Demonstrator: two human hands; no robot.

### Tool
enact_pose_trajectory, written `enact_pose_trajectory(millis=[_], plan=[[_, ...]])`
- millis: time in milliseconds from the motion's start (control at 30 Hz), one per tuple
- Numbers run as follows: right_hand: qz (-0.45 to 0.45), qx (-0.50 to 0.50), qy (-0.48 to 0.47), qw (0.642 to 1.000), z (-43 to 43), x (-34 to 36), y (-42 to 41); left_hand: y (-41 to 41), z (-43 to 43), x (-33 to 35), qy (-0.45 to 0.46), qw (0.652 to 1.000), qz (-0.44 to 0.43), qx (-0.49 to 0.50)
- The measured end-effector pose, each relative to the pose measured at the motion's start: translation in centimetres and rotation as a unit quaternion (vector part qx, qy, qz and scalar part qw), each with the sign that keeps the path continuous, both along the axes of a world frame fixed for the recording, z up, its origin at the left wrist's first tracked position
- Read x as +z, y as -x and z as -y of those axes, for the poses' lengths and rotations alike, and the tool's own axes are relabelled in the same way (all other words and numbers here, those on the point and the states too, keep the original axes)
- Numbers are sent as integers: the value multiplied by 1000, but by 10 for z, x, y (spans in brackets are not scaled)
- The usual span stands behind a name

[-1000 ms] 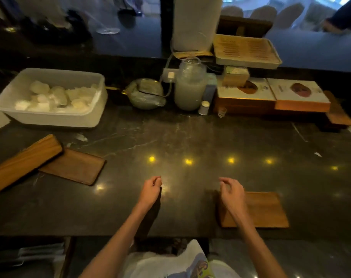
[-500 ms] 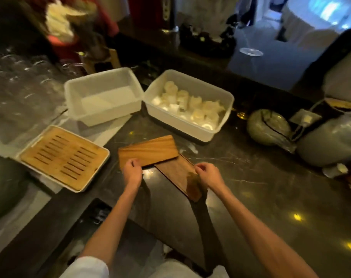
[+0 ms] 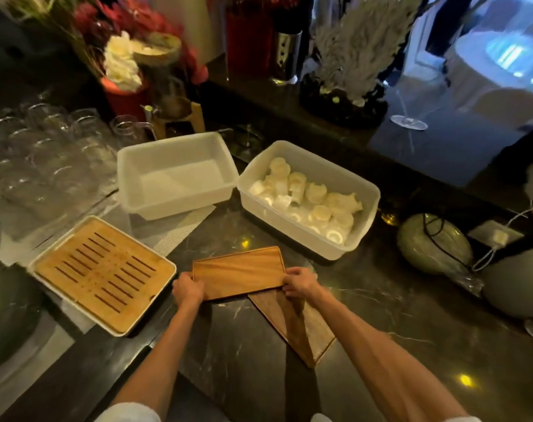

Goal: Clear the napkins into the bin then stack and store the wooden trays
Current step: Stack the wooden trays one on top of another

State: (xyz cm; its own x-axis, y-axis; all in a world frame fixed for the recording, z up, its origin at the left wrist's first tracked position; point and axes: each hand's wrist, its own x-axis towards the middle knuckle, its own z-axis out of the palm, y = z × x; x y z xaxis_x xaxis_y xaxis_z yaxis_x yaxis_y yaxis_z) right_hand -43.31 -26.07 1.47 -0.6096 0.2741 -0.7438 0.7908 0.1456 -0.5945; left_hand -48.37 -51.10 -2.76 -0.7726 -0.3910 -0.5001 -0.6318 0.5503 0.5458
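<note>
I hold the lighter wooden tray (image 3: 239, 272) by its two short ends, my left hand (image 3: 188, 290) curled over the near-left corner and my right hand (image 3: 300, 283) pinching the right edge, both closed on it. It lies flat and overlaps the far end of the darker wooden tray (image 3: 301, 325), which sits on the dark marble counter (image 3: 411, 345) and runs diagonally toward me under my right wrist. Just beyond, a white bin (image 3: 307, 199) holds a heap of rolled napkins (image 3: 307, 196); the second white bin (image 3: 175, 176) beside it on the left has nothing I can make out inside. To my left sits a slatted bamboo tray (image 3: 103, 272) in a white frame, with blurred glasses (image 3: 43, 153) behind it.
</note>
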Motion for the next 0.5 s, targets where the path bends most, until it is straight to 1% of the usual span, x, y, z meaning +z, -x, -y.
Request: enact_pose_trajectory(millis=[100, 200, 300, 500], plan=[[-27, -44, -3, 999, -8, 2, -12, 1, -1, 4, -57, 998, -12, 26], [-50, -86, 27, 995, -27, 11, -42, -4, -13, 12, -125, 992, -29, 11], [-71, -125, 52, 988, -54, 19, -89, -17, -37, 23, -193, 979, -48, -34], [-75, -255, 63, 962, -103, 25, -192, -59, -108, 44, -264, 952, -11, -154]])
